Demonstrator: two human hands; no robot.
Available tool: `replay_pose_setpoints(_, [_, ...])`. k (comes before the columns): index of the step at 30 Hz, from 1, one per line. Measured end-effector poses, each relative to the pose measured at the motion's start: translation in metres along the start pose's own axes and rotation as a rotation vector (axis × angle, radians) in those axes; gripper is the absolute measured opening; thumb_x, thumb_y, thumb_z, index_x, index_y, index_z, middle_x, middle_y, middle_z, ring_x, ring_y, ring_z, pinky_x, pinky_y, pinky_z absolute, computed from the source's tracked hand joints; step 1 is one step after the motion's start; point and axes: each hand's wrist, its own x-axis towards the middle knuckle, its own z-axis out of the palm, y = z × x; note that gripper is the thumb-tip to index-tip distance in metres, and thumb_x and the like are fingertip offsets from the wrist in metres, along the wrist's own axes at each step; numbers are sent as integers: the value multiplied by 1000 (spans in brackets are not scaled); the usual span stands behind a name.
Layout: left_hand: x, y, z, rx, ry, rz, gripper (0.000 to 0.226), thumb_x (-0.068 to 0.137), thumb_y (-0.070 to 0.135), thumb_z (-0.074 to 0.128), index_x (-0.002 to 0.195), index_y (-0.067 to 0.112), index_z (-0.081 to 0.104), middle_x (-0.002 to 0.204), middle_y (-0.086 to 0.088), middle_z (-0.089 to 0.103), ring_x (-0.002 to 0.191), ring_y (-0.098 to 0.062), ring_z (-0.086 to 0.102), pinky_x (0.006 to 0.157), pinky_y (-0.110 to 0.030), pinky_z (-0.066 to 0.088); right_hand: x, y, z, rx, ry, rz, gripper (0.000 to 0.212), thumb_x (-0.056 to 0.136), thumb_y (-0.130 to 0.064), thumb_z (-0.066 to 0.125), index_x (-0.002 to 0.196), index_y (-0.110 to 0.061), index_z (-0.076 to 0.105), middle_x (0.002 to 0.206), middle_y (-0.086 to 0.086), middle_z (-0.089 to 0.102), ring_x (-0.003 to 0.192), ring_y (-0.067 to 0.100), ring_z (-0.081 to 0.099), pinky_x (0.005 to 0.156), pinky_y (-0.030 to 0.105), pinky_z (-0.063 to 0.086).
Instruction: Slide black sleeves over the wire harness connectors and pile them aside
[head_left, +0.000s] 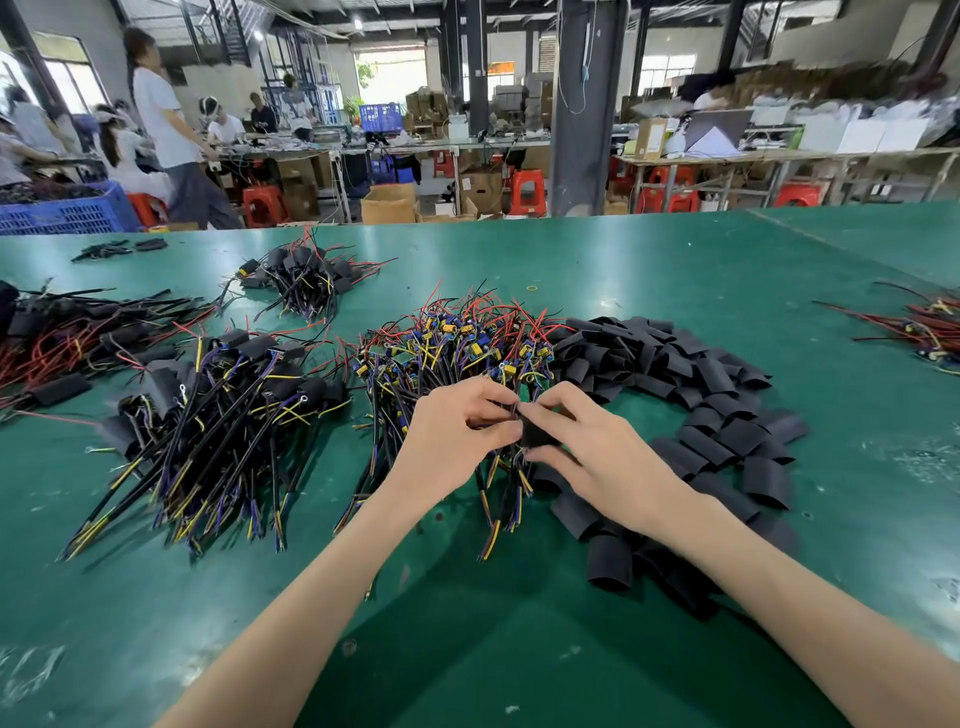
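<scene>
Over the middle of the green table my left hand pinches a wire harness at its connector end, and its wires hang toward me. My right hand grips a black sleeve that meets the left fingertips. The connector itself is hidden between the fingers. Behind the hands lies a heap of bare harnesses with yellow and blue connectors. Loose black sleeves spread in an arc on the right. A pile of sleeved harnesses lies on the left.
More sleeved bundles lie at the far left and back. Red-wired harnesses sit at the right edge. A blue crate stands at the table's back left. People work at benches beyond the table.
</scene>
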Motion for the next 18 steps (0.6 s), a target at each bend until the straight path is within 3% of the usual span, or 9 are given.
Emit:
replay_pose_setpoints(8, [-1,2,1,55,6,45,23,80,1,70,100,12,67,77,4,70,67,7,62,68,-4,44,-2,3,8,117,9,-26,52,89,-10,58,137,-19,40,123,0,39,90,28,55,80,42,47])
replay_pose_setpoints(12, [-2,5,1,154,57,139,22,81,1,68,98,14,66,73,14,65,70,9,59,71,0,40,-1,7,7,246,51,-21,59,86,-4,56,139,-20,34,128,-5,32,97,23,55,87,41,48])
replay_pose_setpoints(15, [2,8,-11,199,214,201,25,81,-1,65,99,16,68,74,19,62,71,14,57,70,1,37,3,23,3,239,222,63,50,88,-2,52,135,-13,39,127,2,36,99,12,57,91,35,46])
replay_pose_setpoints(18, [10,7,-36,204,444,217,26,83,-1,62,102,15,70,84,9,68,71,13,57,73,0,38,4,53,-2,87,302,267,39,90,-6,52,128,-7,46,124,9,41,92,24,59,84,40,48])
